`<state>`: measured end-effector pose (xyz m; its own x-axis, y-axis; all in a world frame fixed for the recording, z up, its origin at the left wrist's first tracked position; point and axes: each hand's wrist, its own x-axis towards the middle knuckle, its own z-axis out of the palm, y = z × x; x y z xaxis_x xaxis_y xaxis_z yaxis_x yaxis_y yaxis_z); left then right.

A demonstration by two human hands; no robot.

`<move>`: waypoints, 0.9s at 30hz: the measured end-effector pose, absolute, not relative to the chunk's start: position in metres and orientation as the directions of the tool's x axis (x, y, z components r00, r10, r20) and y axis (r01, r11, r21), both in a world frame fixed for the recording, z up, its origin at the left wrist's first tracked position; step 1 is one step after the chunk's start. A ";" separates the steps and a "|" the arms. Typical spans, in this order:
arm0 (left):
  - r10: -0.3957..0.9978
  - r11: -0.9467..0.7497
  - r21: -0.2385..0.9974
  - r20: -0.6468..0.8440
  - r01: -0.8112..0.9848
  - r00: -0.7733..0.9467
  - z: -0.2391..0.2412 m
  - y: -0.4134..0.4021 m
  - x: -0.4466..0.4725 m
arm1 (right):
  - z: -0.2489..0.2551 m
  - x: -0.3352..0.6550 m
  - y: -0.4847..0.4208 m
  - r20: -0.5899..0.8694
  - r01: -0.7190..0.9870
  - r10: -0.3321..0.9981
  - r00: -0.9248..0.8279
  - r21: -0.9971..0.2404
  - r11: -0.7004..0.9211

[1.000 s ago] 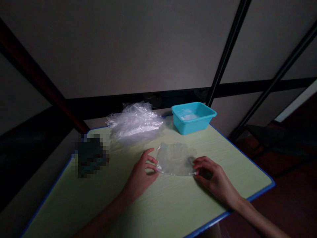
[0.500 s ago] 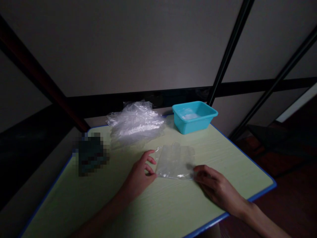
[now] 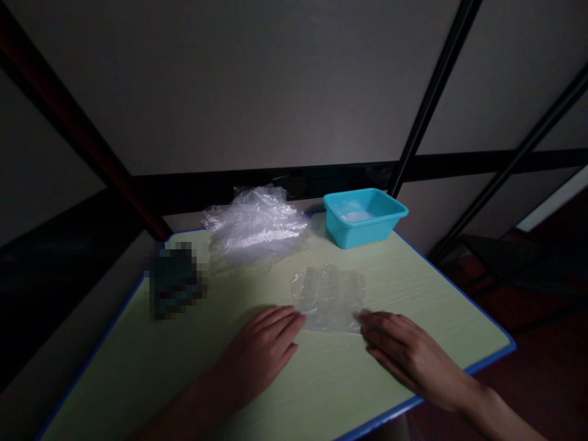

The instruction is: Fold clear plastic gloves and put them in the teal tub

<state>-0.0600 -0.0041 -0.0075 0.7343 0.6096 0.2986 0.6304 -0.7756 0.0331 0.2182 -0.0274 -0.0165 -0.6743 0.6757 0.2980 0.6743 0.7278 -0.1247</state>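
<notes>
A clear plastic glove (image 3: pixel 329 296) lies flat on the pale green table (image 3: pixel 294 380), fingers pointing away from me. My left hand (image 3: pixel 264 349) rests palm down with its fingers stretched out, fingertips at the glove's near left corner. Flat on the table too, my right hand (image 3: pixel 404 352) has its fingers extended and touches the glove's near right corner. Neither hand holds anything.
A heap of crumpled clear plastic gloves (image 3: pixel 255 226) sits at the back of the table. A turquoise plastic tub (image 3: pixel 365 217) stands at the back right. A blurred dark object (image 3: pixel 176 280) lies at the left. The table's blue edge (image 3: pixel 459 373) runs close to my right wrist.
Both hands have let go of the glove's near edge and flattened onto the table. The glove has settled flat, slightly farther from me.
</notes>
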 end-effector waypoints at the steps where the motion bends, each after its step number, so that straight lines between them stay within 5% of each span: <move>1: 0.609 -0.773 0.032 0.320 0.634 0.726 -0.008 -0.003 -0.061 | -0.017 0.219 -0.027 0.307 0.682 0.679 -0.667 -0.116 0.723; 12: 0.607 -0.788 0.146 0.350 0.598 0.714 -0.010 0.007 -0.051 | -0.017 0.212 -0.015 0.357 0.659 0.615 -0.703 0.004 0.752; 18: 0.594 -0.798 0.217 0.442 0.562 0.673 -0.013 0.015 -0.044 | -0.009 0.214 -0.013 0.371 0.674 0.729 -0.576 -0.289 0.680; 22: 0.737 -0.674 0.545 0.457 0.499 0.498 0.005 0.018 -0.041 | 0.009 0.211 -0.012 0.380 0.598 0.841 -0.384 -0.592 0.540; 27: 0.914 -0.318 0.904 0.212 0.286 0.346 0.056 0.017 -0.036 | 0.044 0.208 -0.010 0.298 0.376 0.937 -0.184 -0.859 0.347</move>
